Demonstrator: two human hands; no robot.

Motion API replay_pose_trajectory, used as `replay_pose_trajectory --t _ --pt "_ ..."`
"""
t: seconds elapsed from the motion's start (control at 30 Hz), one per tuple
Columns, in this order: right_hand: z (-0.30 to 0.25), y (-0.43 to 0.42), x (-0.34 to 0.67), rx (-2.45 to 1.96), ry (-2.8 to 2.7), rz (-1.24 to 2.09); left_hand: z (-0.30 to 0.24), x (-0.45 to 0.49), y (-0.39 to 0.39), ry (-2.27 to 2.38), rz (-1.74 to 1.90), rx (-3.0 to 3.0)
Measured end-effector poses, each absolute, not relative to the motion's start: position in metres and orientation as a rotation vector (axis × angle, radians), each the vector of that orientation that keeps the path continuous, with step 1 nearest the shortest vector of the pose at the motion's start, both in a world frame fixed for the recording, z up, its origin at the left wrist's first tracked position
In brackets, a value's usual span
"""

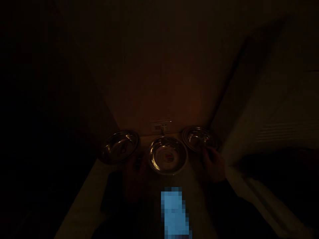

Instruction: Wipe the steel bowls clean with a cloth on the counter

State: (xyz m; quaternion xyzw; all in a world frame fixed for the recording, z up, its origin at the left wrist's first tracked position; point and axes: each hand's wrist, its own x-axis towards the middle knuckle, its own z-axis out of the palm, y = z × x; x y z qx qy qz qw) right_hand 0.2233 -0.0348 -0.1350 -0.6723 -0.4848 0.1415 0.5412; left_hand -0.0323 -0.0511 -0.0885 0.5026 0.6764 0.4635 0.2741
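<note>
The scene is very dark. A round shiny metal dish [168, 166] stands in the middle of the table. My left hand [136, 174] is a dim shape between it and the left metal dish [119, 151]; its fingers are lost in shadow. Over the near edge of the metal plates [195, 136] at the right, which look stacked, is my right hand [214, 166]. Its fingers are drawn together in a pinch, and whatever they may hold is too dark to make out.
Behind the dishes, a wall socket [161, 126] with a plug sits low on the wall. A bright blurred-out screen [174, 212] lies at the near middle of the table [77, 199]. A pale ridged surface [286, 131] rises at the right.
</note>
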Motion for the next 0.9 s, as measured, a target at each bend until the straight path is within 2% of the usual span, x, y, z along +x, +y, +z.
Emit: replay_pose_trajectory --t 0.33,0.5,0.63,0.9 --pt "-0.117 -0.027 0.290 -1.688 -1.044 0.228 -0.062 0.006 -0.029 1.615 1.062 1.609" --pt "-0.125 -0.025 0.312 -1.811 -1.015 0.208 -0.055 0.039 -0.009 1.548 0.878 1.848" --pt "-0.138 -0.024 0.319 -1.896 -1.021 0.248 -0.052 0.062 0.012 1.554 0.672 2.076" --pt "-0.153 -0.014 0.331 -1.867 -1.028 0.422 -0.067 0.097 0.067 1.533 0.487 2.134"
